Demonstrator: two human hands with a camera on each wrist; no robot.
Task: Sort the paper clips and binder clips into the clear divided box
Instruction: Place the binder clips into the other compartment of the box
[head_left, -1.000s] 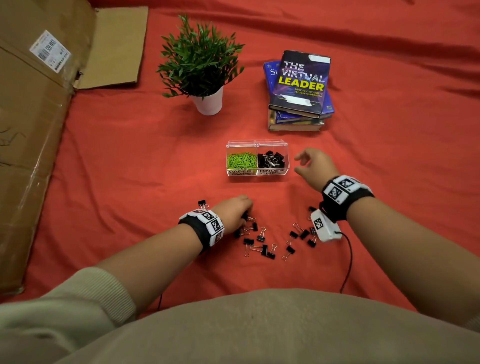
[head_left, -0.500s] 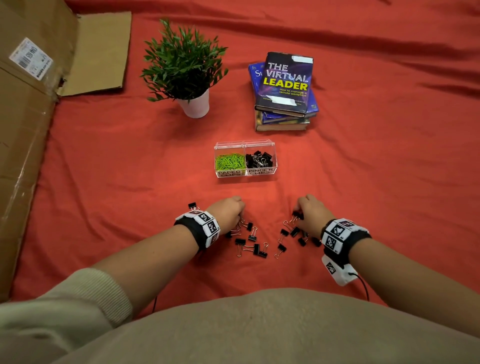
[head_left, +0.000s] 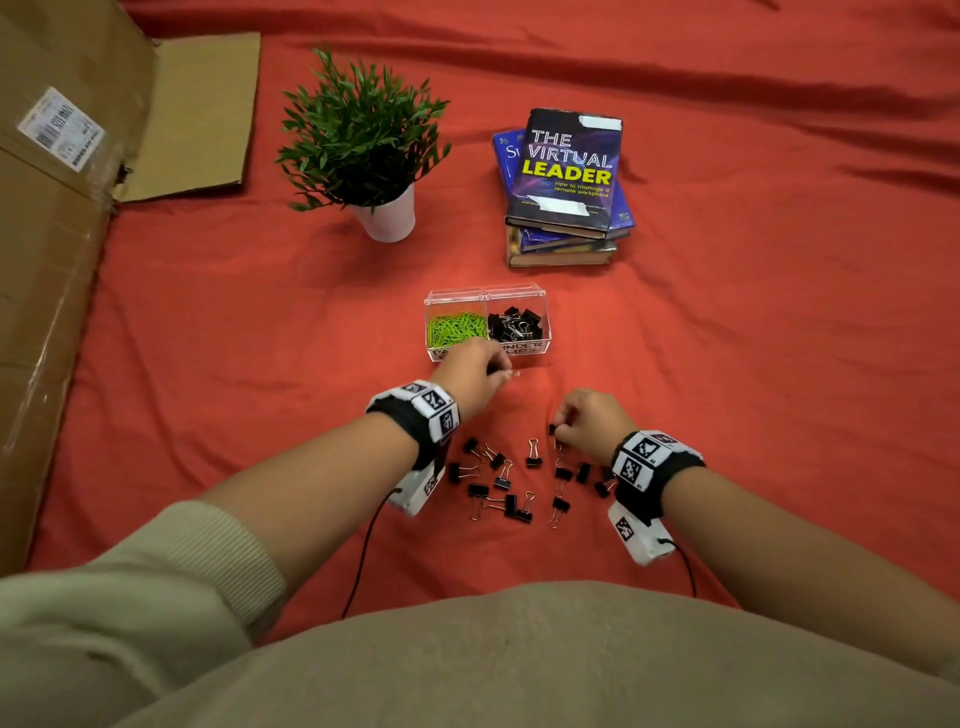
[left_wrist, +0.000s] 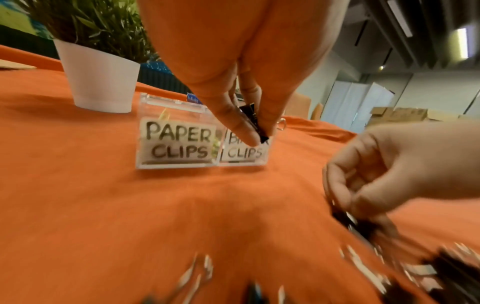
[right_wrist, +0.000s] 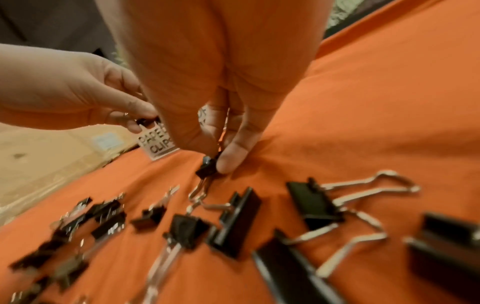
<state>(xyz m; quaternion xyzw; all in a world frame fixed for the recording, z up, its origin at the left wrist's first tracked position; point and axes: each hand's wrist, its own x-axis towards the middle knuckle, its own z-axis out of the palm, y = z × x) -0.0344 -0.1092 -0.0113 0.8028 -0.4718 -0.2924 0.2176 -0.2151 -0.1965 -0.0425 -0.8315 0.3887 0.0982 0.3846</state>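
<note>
- Two hands busy: left hand (left_wrist: 233, 67) pinches a black binder clip (left_wrist: 253, 121) just before the clear box (head_left: 485, 322).
- Right hand (right_wrist: 207, 82) pinches another clip (right_wrist: 207, 166) off the red cloth (head_left: 727, 364).

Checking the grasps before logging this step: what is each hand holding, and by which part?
The left hand pinches a black binder clip by its black body. The right hand pinches another binder clip by its body, wire handles hanging down.

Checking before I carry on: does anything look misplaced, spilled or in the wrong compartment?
Nothing stands out. The clear divided box sits upright, green paper clips in its left compartment, black binder clips in its right. The loose binder clips on the red cloth await sorting.
</note>
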